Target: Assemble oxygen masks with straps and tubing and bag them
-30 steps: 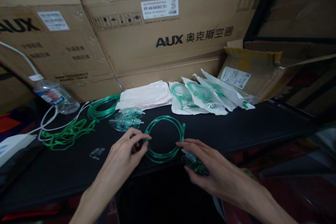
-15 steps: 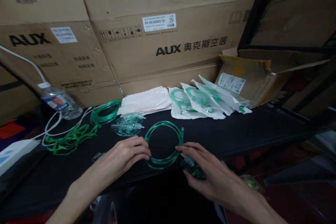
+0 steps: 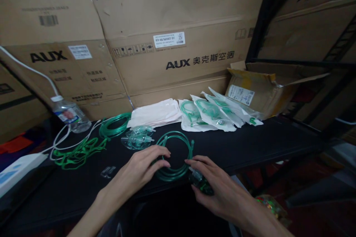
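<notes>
Green tubing coil (image 3: 172,175) lying by the table's (image 3: 250,148) front edge, left hand (image 3: 146,163) over its left side, thumb and fingers parted, right hand (image 3: 213,179) clasping a green mask (image 3: 198,178), forefinger right up at the coil's right side

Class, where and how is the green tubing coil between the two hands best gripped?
Probably at the near edge of the green tubing coil: come from above and pinch its strands together, since it lies flat around an open middle.
</notes>
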### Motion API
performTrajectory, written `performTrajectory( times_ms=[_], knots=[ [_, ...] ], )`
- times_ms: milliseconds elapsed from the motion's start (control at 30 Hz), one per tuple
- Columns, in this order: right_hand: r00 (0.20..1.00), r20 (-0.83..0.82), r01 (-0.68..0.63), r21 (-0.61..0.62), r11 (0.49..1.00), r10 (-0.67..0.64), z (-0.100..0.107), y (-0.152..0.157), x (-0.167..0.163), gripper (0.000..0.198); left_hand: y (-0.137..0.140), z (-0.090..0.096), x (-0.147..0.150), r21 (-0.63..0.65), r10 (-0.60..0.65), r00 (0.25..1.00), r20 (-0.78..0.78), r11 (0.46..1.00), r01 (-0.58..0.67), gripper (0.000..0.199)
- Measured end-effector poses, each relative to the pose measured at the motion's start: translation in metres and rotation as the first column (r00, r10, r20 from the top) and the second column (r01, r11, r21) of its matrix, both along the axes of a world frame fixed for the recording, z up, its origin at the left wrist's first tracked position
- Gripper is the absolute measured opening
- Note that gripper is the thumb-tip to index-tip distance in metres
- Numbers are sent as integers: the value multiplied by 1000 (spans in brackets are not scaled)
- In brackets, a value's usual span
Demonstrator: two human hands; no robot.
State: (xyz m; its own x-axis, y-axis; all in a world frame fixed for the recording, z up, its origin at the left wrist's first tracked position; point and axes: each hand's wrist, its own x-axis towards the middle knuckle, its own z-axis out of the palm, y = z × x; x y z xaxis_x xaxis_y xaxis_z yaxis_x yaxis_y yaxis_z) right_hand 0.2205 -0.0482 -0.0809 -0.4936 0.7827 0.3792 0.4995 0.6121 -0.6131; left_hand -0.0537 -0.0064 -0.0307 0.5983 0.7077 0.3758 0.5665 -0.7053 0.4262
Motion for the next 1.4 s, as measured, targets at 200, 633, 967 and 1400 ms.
performTrajectory(
  times_ms=[200, 633, 967, 1400],
  knots=[
    [1000, -8, 13, -12, 1000, -14, 3, 1, -3, 60, -2, -12, 32, -219, 340, 847, 409, 937, -271, 36],
    [985, -171, 2, -115, 993, -22, 17, 13, 12, 35, 19, -12, 55, -438, 423, 760, 494, 876, -203, 38],
    [992, -102, 36, -337, 941, -74, 51, 42, 15, 34, 11, -12, 46, -435, 305, 817, 489, 897, -74, 29],
    [987, -27, -158, -381, 911, 160, 53, 66, 6, 31, 17, -15, 34, -232, 187, 930, 317, 966, -116, 20]
  ],
)
